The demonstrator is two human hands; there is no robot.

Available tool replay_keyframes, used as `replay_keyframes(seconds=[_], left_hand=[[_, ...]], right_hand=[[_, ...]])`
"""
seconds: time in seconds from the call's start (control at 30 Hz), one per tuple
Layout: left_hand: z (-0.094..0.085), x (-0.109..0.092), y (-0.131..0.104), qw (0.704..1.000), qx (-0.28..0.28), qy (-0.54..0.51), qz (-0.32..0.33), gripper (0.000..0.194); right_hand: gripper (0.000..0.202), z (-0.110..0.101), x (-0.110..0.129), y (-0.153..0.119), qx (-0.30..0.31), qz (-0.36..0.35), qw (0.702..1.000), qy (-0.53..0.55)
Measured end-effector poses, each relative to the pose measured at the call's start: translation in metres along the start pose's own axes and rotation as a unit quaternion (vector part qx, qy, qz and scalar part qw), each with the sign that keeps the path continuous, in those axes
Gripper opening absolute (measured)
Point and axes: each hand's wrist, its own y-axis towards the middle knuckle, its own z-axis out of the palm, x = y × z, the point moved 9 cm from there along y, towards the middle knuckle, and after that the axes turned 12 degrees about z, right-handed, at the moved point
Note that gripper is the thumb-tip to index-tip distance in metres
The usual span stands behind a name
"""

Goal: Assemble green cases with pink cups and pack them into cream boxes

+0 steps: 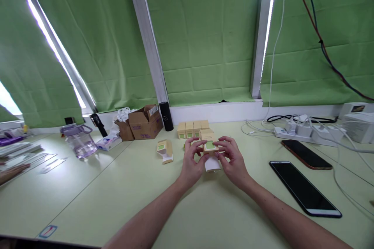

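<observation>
Both hands hold a small tan box (208, 136) with a green and white window, its white inner flap hanging down toward me. My left hand (192, 163) grips its left side, fingers bent and thumb near the flap. On the right side, my right hand (233, 161) pinches the box between fingers and thumb. Just behind stands a row of several similar small boxes (189, 128). Another small box (165, 151) lies with its flap open to the left of my left hand. A bit of something green shows beside my left fingers, mostly hidden.
Two phones (304, 186) and a power strip (302, 134) with cables lie at the right. Back left are a brown carton (146, 124), a black cylinder (166, 116), a tissue pack (108, 142) and a purple bottle (78, 142). Another person's hand (13, 173) shows at far left.
</observation>
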Motion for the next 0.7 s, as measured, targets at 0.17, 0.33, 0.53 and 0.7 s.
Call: replay_keyframes(seconds=[0.17, 0.33, 0.53, 0.7], left_hand=[[0.000, -0.001, 0.000, 1.000, 0.000, 0.004, 0.001, 0.036], [0.000, -0.003, -0.001, 1.000, 0.018, 0.008, -0.004, 0.040], [0.005, -0.013, -0.001, 0.996, 0.090, -0.024, 0.006, 0.064], [0.013, -0.010, -0.005, 0.990, 0.134, -0.040, 0.007, 0.094]], right_hand=[[0.022, 0.001, -0.001, 0.000, 0.004, 0.003, 1.000, 0.001], [0.024, 0.000, 0.002, 0.000, 0.002, 0.002, 1.000, 0.000], [0.027, -0.001, 0.002, 0.002, -0.004, 0.011, 1.000, 0.010], [0.028, -0.005, -0.002, 0.004, -0.019, 0.012, 0.999, 0.024]])
